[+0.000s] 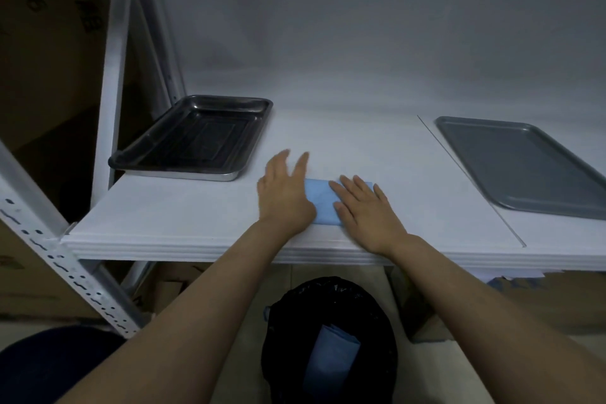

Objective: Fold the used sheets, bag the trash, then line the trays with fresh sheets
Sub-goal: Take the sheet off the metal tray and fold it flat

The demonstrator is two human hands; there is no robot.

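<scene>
Rear wall (360, 10) plain, pale grey, unmarked. White shelf board (360, 141) spans the width, with a thin seam (472, 180) running near to far on the right side. Frame at left: one white upright post (113, 59) and one perforated angle brace (65, 259) slanting toward the near left. Printed cardboard box (49, 43) behind the frame, far left. Pale floor (236, 354) below the board; further cardboard (557, 298) beneath at right. Lighting dim and even.

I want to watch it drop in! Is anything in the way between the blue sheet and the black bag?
Nothing visible is. The blue sheet lies folded near the table edge under the left hand and right hand; the black bag stands open on the floor below.
</scene>
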